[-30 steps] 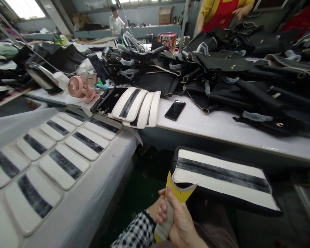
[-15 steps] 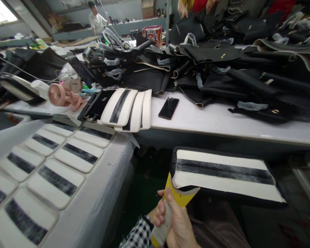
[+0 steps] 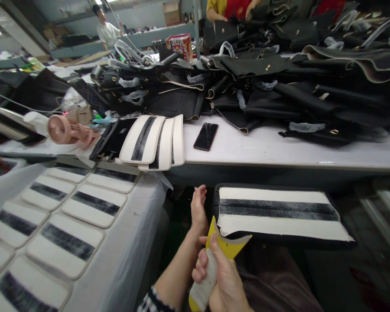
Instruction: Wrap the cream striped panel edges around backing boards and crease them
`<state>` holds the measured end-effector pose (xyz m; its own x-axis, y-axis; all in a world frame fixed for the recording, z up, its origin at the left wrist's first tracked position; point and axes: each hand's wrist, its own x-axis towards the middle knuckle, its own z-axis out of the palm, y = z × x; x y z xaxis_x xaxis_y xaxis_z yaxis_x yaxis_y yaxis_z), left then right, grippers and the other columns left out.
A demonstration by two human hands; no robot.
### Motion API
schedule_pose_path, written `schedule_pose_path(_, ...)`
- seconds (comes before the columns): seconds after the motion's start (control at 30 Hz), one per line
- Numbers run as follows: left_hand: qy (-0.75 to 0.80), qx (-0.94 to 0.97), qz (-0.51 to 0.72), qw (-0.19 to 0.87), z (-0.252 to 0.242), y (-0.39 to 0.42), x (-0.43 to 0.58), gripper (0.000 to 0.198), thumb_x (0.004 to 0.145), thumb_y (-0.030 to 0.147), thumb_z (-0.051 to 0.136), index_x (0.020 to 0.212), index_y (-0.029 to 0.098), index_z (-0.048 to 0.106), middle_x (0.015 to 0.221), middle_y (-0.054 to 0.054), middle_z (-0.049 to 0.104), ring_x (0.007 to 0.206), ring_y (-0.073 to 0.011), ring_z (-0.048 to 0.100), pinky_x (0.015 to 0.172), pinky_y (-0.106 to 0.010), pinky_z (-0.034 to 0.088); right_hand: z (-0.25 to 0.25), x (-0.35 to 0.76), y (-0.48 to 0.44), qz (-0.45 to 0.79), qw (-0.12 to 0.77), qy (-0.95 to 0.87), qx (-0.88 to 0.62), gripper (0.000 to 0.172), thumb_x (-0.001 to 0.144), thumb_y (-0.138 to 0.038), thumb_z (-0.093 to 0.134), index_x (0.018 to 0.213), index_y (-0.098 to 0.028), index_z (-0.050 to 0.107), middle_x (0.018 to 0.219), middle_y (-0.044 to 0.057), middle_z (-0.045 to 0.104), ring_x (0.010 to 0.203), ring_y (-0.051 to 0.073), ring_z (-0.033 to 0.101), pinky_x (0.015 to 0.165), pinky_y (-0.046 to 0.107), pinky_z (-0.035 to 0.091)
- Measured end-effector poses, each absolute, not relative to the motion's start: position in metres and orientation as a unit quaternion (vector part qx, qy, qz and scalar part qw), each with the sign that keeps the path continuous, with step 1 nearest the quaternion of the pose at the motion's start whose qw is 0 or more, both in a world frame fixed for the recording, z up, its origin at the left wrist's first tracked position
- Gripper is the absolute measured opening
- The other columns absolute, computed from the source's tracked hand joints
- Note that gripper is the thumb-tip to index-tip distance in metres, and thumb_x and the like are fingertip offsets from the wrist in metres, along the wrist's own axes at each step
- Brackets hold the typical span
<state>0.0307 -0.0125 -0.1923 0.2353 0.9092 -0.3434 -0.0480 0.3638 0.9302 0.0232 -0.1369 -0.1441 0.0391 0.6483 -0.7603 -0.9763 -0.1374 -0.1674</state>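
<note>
A scraper with a yellow blade [image 3: 229, 246] and a pale grip is held in my right hand [image 3: 216, 271], fingers wrapped round the handle. Its blade edge lies at the lower left corner of a black-edged panel [image 3: 276, 225], faced in white with a dark stripe lengthwise. That panel seems to rest over my lap; what supports it is hidden. To its left, my left hand [image 3: 199, 210] reaches forward with fingers stretched out and nothing visible in it. A small gap separates it from the panel's left edge.
Several striped white pieces [image 3: 81, 206] lie on a covered table at left. More striped pieces [image 3: 143, 141], a phone [image 3: 206, 136] and a pink fan [image 3: 69, 131] rest on the white bench. Black bags [image 3: 279, 99] are heaped behind. Two people [image 3: 108, 30] work farther back.
My left hand has come out from behind my right hand and reached forward beside the panel's left edge. My right hand keeps its grip on the scraper. The view has shifted slightly right.
</note>
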Motion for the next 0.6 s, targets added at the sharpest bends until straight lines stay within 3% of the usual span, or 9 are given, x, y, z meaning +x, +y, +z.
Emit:
schedule_pose_path(0.1, 0.39, 0.562, 0.382, 0.622, -0.173, -0.003, 0.039, 0.056, 0.098, 0.056, 0.03, 0.129, 0.018, 0.058, 0.136, -0.009, 0.057, 0.129, -0.0221, 0.049, 0.113, -0.037, 0.035, -0.142, 0.025, -0.136, 0.644, 0.624, 0.221, -0.384, 0.066, 0.049, -0.063, 0.087, 0.087, -0.017, 0.059, 0.049, -0.007, 0.046, 0.042, 0.007, 0.035, 0.042, 0.021, 0.029)
schedule_pose_path(0.27, 0.316, 0.748, 0.317, 0.49, -0.148, -0.009, 0.045, 0.037, 0.098, 0.04, 0.044, 0.125, 0.022, 0.062, 0.129, -0.007, 0.062, 0.125, -0.0225, 0.051, 0.112, -0.038, 0.035, -0.14, 0.032, -0.138, 0.665, 0.59, 0.211, -0.407, 0.065, 0.047, -0.067, 0.086, 0.077, -0.016, 0.057, 0.046, -0.007, 0.046, 0.039, 0.007, 0.035, 0.04, 0.021, 0.03)
schedule_pose_path(0.47, 0.342, 0.777, 0.293, 0.44, -0.154, -0.008, 0.048, 0.038, 0.099, 0.036, 0.042, 0.131, 0.021, 0.057, 0.132, -0.007, 0.06, 0.126, -0.0214, 0.051, 0.112, -0.036, 0.035, -0.158, 0.042, -0.145, 0.72, 0.548, 0.142, -0.401, 0.059, 0.063, -0.072, 0.075, 0.076, -0.016, 0.058, 0.044, -0.008, 0.043, 0.035, 0.006, 0.036, 0.038, 0.021, 0.033)
schedule_pose_path(0.6, 0.382, 0.759, 0.277, 0.448, -0.157, -0.014, 0.046, 0.038, 0.096, 0.039, 0.045, 0.129, 0.029, 0.059, 0.134, -0.004, 0.06, 0.127, -0.0242, 0.051, 0.112, -0.041, 0.037, -0.148, 0.084, -0.146, 0.763, 0.518, -0.076, -0.379, 0.057, 0.079, -0.074, 0.057, 0.09, -0.019, 0.062, 0.057, -0.003, 0.055, 0.044, 0.011, 0.051, 0.041, 0.023, 0.043)
